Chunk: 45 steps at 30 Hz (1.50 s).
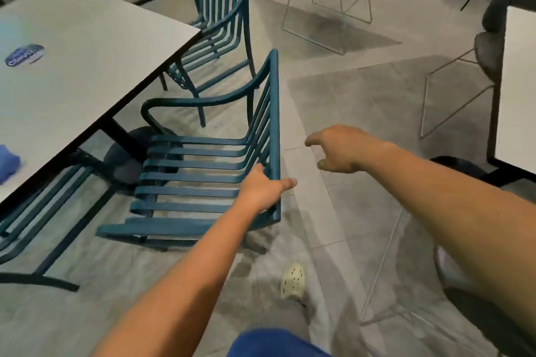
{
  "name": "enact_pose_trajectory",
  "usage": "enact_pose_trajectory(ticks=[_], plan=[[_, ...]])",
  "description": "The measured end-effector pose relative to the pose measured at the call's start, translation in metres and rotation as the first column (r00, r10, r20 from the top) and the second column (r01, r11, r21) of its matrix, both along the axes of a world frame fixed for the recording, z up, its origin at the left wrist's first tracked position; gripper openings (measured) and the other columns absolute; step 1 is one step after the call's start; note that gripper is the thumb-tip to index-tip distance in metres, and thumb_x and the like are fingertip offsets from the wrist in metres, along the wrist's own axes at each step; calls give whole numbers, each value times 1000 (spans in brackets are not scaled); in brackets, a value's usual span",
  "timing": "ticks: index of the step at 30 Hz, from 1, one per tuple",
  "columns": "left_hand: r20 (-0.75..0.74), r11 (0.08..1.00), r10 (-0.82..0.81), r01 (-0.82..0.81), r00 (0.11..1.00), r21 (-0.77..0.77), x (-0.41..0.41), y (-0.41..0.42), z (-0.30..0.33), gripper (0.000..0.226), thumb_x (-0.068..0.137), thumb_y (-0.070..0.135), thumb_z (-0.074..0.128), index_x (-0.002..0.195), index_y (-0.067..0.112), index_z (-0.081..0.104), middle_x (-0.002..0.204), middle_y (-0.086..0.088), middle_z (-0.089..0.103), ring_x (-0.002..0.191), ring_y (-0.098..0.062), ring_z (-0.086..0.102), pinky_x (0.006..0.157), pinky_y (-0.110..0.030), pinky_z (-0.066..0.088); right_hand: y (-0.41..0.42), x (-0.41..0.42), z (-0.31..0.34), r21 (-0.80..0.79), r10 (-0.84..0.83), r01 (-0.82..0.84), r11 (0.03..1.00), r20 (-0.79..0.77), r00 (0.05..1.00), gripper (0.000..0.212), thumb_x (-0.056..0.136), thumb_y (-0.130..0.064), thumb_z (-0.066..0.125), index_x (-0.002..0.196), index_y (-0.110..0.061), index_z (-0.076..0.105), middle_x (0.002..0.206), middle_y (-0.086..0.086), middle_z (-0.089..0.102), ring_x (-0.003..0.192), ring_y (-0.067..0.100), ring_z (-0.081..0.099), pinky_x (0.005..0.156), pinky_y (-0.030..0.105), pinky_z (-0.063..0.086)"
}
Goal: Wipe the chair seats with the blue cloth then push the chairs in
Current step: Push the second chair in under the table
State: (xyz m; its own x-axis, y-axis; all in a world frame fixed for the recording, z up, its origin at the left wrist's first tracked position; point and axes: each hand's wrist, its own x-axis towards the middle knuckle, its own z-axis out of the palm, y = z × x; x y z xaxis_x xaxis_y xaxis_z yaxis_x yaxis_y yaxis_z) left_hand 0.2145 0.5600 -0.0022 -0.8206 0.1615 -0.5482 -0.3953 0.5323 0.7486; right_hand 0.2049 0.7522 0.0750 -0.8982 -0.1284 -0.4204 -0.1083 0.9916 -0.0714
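Left hand (262, 193) grip clamped on teal chair (203, 177) backrest; right hand (338, 151) loosely apart

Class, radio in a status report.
Left hand grips teal slatted metal chair backrest. Right hand open, free. Blue cloth on white table.

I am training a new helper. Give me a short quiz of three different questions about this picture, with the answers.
1. True or false: the left hand grips the backrest of the nearest blue chair.
2. Where does the blue cloth lie? A) on the chair seat B) on the white table C) on the floor
3. Fill in: the right hand holds ____.

Key: 1 true; 2 B; 3 nothing, it hovers open beside the backrest.
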Motion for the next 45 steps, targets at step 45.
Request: enact_pose_trajectory(ticks=[45], plan=[[14,645,289,-184,957,-742,-43,57,-33,28,76,12,59,98,28,65,68,10,48,70,-16,52,63,-29,42,1,-310,-72,388,905,-860,331,128,406,24,94,-23,51,114,-26,64,105,-1,67,97,22,63,72,34,46]])
